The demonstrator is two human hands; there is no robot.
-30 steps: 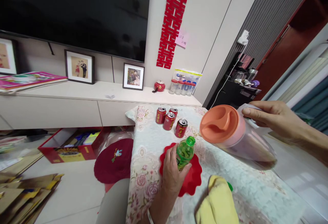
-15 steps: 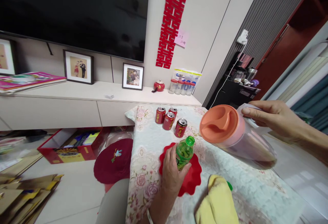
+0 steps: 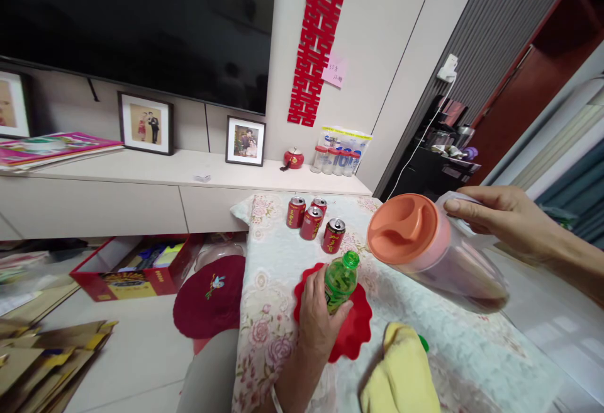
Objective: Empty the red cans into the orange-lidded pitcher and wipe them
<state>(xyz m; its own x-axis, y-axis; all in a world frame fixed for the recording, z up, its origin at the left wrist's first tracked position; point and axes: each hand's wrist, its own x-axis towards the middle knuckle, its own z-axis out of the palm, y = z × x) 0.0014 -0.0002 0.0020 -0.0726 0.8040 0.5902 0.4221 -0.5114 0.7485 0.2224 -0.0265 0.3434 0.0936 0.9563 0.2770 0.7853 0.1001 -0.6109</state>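
My left hand (image 3: pixel 317 312) is wrapped round a green plastic bottle (image 3: pixel 340 281) that has no cap on its mouth. The bottle stands upright on a red scalloped plate (image 3: pixel 361 325). To the right, my right hand (image 3: pixel 495 211) grips the handle of a clear pitcher (image 3: pixel 465 274) with an orange lid (image 3: pixel 401 227). The pitcher is held in the air, tilted with its lid toward the bottle. Brown liquid (image 3: pixel 491 301) lies in its lower end. Lid and bottle mouth are apart, and no stream shows between them.
Several red cans (image 3: pixel 334 235) stand behind the bottle on the flowered tablecloth (image 3: pixel 264 287). A yellow cloth (image 3: pixel 401 375) lies in front, partly over a small green thing (image 3: pixel 423 342). A maroon-covered stool (image 3: pixel 210 299) is left of the table. Glass jars (image 3: pixel 333 161) stand on the white cabinet.
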